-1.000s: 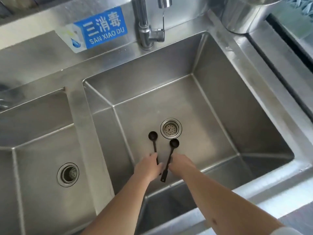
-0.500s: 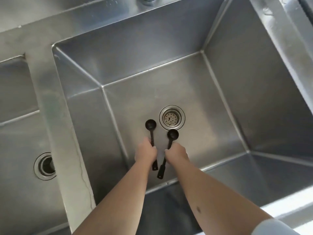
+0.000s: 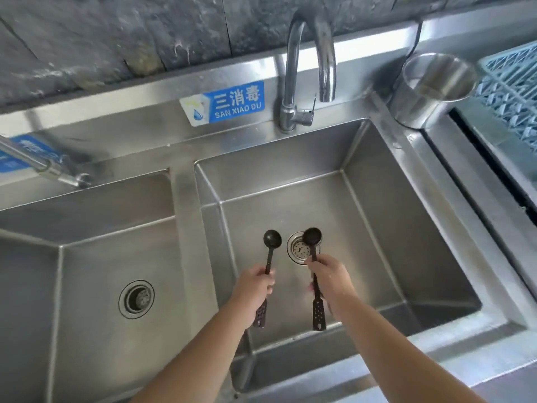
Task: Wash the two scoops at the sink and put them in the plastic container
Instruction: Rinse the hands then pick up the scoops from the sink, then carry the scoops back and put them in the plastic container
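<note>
Two black long-handled scoops are held over the right basin of the steel sink (image 3: 377, 228). My left hand (image 3: 254, 286) grips the left scoop (image 3: 271, 238) by the middle of its handle, bowl pointing away from me. My right hand (image 3: 331, 276) grips the right scoop (image 3: 312, 236) the same way, its bowl above the drain strainer (image 3: 300, 253). Both perforated handle ends stick out below my hands. The faucet (image 3: 308, 65) stands behind the basin with no water running.
A second basin (image 3: 87, 257) with its own drain lies to the left. A steel cup (image 3: 430, 88) stands at the back right corner of the sink. A blue plastic rack (image 3: 511, 91) sits at the far right. A blue label is stuck on the backsplash.
Both hands have lifted the scoops off the basin floor and moved them apart. The view has tilted up, so the faucet and backsplash now show.
</note>
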`<move>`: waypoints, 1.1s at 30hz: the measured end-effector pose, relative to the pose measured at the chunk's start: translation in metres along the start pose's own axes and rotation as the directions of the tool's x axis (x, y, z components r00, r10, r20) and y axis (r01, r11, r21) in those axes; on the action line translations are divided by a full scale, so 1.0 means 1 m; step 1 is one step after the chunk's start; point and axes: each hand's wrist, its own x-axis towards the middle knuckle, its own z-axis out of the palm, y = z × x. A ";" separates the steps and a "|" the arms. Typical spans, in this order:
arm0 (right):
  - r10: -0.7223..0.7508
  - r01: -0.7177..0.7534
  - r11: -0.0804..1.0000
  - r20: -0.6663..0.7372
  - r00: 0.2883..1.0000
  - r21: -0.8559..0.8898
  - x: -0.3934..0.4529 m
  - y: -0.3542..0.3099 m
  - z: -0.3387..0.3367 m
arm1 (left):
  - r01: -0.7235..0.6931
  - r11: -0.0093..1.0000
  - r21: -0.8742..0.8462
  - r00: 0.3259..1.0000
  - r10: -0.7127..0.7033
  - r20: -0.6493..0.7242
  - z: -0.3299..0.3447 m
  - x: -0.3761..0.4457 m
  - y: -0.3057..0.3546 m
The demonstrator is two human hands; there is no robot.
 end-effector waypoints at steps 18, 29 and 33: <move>-0.216 0.234 0.945 -0.099 0.971 0.231 -0.137 -0.038 0.012 | -0.149 0.966 -0.213 0.988 0.138 -0.067 -0.064 -0.150 0.016; -0.171 0.199 0.909 -0.105 0.980 0.367 -0.201 -0.027 0.048 | -0.179 0.981 -0.072 0.984 0.180 0.005 -0.107 -0.179 0.000; -0.165 0.228 0.895 -0.189 0.968 0.384 -0.242 -0.017 0.065 | -0.216 0.976 0.005 0.969 0.213 0.127 -0.129 -0.198 -0.014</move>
